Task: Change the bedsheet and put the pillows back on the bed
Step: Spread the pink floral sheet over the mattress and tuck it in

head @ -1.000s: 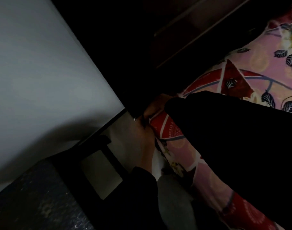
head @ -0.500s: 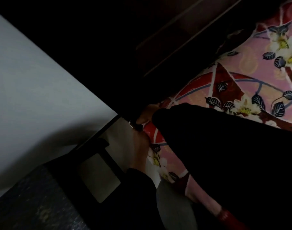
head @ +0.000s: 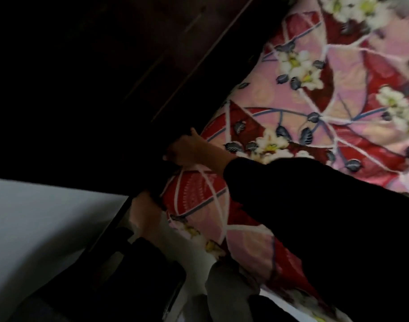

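Resting on the bedsheet [head: 338, 101] corner, right hand [head: 190, 152] loosely spread, left hand [head: 144, 213] just below, grip hidden in shadow

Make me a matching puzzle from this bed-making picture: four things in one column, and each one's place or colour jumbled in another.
Things:
1. bedsheet
2. right hand
3. left hand
4. wall

Descriptions:
a. plain greyish white, at the left
b. on top of the bedsheet's corner
c. lower down, against the side of that corner
d. pink and red with white flowers

Pairs: 1-d, 2-b, 3-c, 4-a
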